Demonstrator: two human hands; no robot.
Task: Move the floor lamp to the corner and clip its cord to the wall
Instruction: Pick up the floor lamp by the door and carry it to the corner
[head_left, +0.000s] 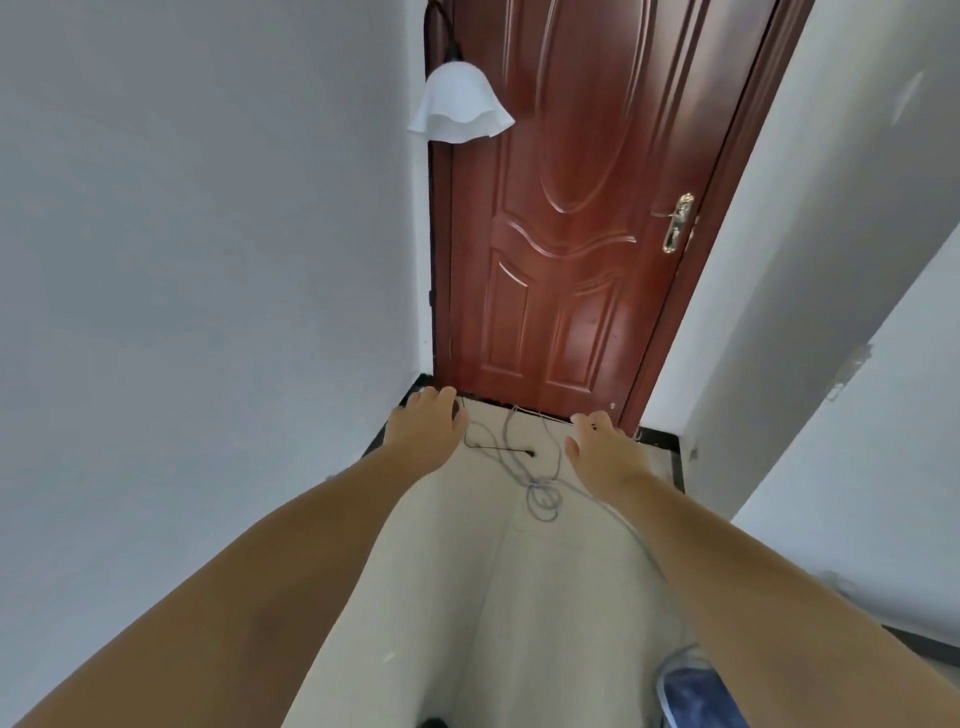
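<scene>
At floor level by the door, your left hand (427, 415) and right hand (597, 441) hang with fingers released, holding nothing. Loose cord (540, 488) lies between them, nearer the right, running door-to-you. Lamp shade (460, 104) stands in the left corner.

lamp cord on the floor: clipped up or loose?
Loose. The grey cord lies in a tangled loop on the pale floor before the door, between both hands, with no clip visible on it.
</scene>
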